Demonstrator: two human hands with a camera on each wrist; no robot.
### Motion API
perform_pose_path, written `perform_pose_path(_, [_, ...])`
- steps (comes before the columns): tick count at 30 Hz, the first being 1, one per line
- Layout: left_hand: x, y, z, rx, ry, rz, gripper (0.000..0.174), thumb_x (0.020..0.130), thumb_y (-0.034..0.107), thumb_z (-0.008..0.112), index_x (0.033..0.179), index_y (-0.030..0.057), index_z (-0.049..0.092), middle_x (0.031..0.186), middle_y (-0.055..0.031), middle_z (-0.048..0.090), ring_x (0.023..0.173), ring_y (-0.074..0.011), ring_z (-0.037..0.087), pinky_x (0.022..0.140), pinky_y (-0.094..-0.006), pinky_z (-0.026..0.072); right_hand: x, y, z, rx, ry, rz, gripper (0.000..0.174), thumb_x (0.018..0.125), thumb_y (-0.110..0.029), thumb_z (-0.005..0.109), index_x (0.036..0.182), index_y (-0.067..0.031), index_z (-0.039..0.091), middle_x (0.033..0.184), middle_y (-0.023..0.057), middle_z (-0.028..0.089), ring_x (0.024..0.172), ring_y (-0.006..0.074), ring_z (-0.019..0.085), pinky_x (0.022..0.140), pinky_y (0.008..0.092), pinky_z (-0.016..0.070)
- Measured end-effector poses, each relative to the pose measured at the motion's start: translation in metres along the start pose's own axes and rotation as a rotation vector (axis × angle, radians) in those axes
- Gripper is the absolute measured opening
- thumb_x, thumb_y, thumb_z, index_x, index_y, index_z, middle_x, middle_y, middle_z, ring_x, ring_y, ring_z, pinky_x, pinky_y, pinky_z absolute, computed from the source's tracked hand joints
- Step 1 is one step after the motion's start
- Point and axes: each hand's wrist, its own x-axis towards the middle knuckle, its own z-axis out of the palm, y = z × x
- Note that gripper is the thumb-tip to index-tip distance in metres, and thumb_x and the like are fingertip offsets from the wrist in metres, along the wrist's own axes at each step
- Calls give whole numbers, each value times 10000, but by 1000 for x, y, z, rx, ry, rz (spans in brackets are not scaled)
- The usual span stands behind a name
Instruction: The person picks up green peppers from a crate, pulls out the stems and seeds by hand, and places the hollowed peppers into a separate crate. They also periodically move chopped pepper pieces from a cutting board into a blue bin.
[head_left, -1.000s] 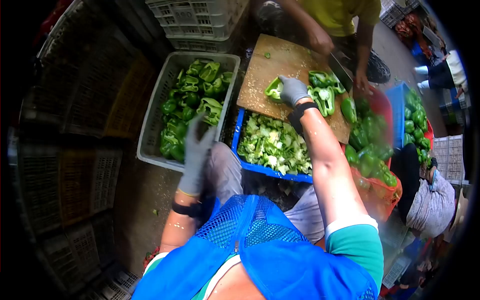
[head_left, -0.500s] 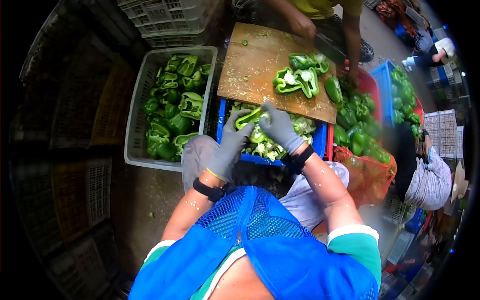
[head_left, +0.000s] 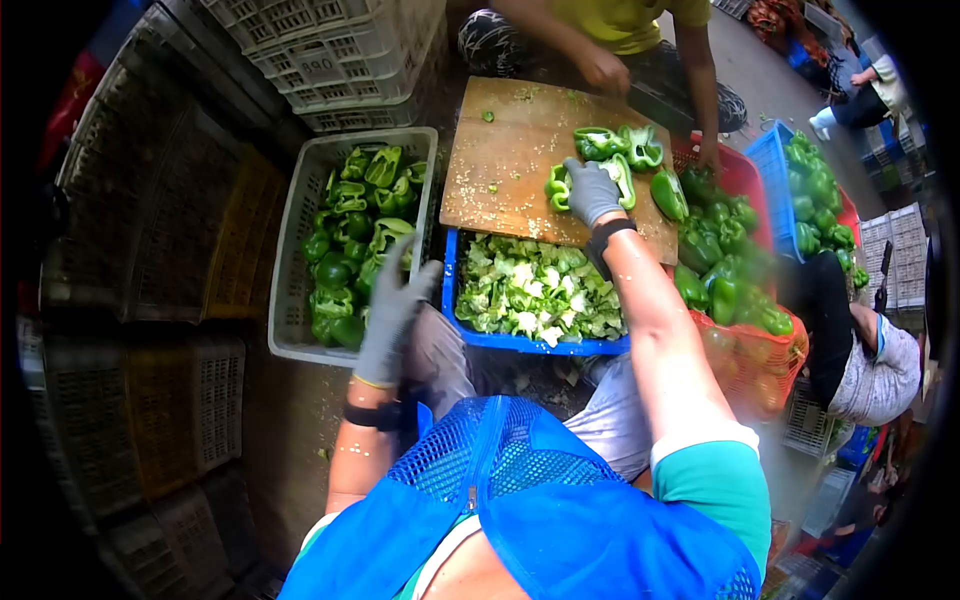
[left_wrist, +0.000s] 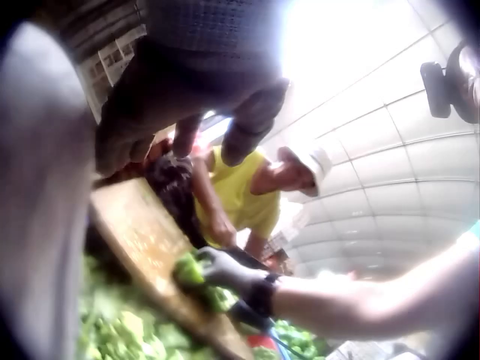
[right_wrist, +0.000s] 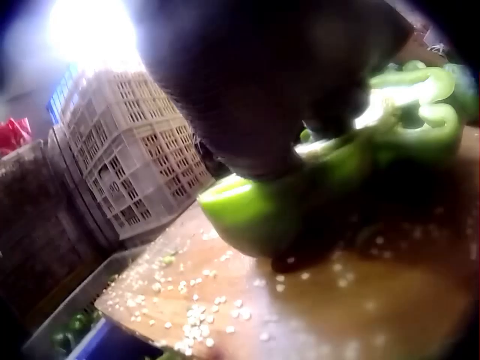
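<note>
My right hand (head_left: 596, 192), in a grey glove, grips a halved green bell pepper (right_wrist: 259, 217) on the wooden cutting board (head_left: 500, 180). Its fingers reach down over the pepper's cut edge in the right wrist view. More cut pepper halves (head_left: 640, 147) lie just beyond it, and a whole green pepper (head_left: 668, 195) rests at the board's right side. My gloved left hand (head_left: 392, 315) is empty, fingers spread, beside the right edge of the grey crate (head_left: 283, 270) of pepper halves (head_left: 345, 260).
Below the board stands a blue crate (head_left: 450, 290) of pale pepper cores (head_left: 540, 290). Whole peppers (head_left: 715, 235) fill a red crate (head_left: 765, 215) at right. Across the board, a person in a yellow top (head_left: 620, 25) holds a knife (head_left: 660, 108). White crates (head_left: 330, 60) are stacked behind.
A pepper half held between both hands over the blue crate is gone from them. The left hand moved left to the grey crate; the right reached forward onto a pepper half on the board.
</note>
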Motion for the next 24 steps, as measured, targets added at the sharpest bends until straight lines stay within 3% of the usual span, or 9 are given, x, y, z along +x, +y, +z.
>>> perform_pose_path(4, [6, -22, 46, -162, -231, -142, 507, 855, 164, 668, 1320, 65, 491, 1204, -55, 544, 980, -95, 542, 782, -193, 458, -20, -18, -22, -94, -41, -74, 302, 837, -246, 589, 1128, -167, 576, 1042, 168, 619, 976, 331, 614, 755, 415, 524])
perform_pose_path(5, [8, -21, 56, -236, -181, -284, 657, 841, 207, 704, 1410, 135, 383, 1323, -132, 460, 1081, -186, 529, 843, -336, 504, -37, -27, -38, -46, -74, -117, 288, 819, -266, 603, 1087, -161, 585, 958, 142, 641, 919, 298, 632, 710, 408, 524])
perform_pose_path(9, [9, -15, 93, -458, -196, -365, 766, 815, 189, 733, 1442, 154, 293, 1301, -124, 451, 1047, -219, 567, 806, -382, 552, -117, -57, -43, 191, 91, -429, 286, 792, -259, 628, 1030, -133, 531, 797, 128, 609, 707, 322, 620, 599, 434, 506])
perform_pose_path(13, [10, -17, 87, -531, -337, -320, 541, 774, 51, 692, 1281, 23, 504, 1101, -73, 600, 973, -157, 590, 841, -265, 507, -152, -48, -57, 1093, -14, 11, 291, 876, -239, 589, 1098, -72, 502, 865, 102, 627, 777, 234, 635, 672, 346, 502])
perform_pose_path(15, [10, -11, 72, -451, -377, -269, 509, 764, 45, 686, 1252, 40, 539, 1104, -66, 602, 970, -149, 588, 839, -262, 499, -146, -43, -23, 1176, 324, -276, 251, 935, -254, 530, 1063, -38, 517, 809, 42, 621, 608, 146, 560, 575, 282, 478])
perform_pose_path(17, [5, 11, 49, -207, -234, -81, 475, 736, 91, 715, 1196, 83, 598, 1080, -45, 611, 972, -154, 586, 837, -275, 499, -150, -34, -27, 1964, -12, 196, 251, 967, -318, 489, 1021, -77, 533, 745, 35, 597, 517, 76, 476, 471, 217, 404])
perform_pose_path(19, [6, 32, 8, -102, -11, -53, 477, 748, 103, 708, 1205, 60, 579, 1107, -78, 601, 955, -159, 599, 827, -292, 521, -136, -2, -33, 2018, 91, 370, 280, 982, -371, 455, 1000, -103, 534, 728, 16, 582, 497, 28, 422, 431, 175, 339])
perform_pose_path(23, [16, 23, -70, 607, 126, 261, 635, 774, 139, 705, 1346, 26, 452, 1318, -182, 486, 1178, -264, 516, 993, -345, 425, -103, 40, -44, 1038, -233, 45, 419, 868, -357, 639, 1115, -27, 566, 878, 122, 637, 732, 211, 625, 705, 325, 518])
perform_pose_path(24, [16, 20, -71, 644, 139, 297, 649, 776, 160, 716, 1351, 25, 448, 1347, -186, 460, 1205, -267, 493, 1011, -356, 404, -85, 55, -35, 692, 89, 1, 442, 826, -343, 663, 1117, -23, 575, 945, 170, 638, 786, 282, 638, 750, 367, 517])
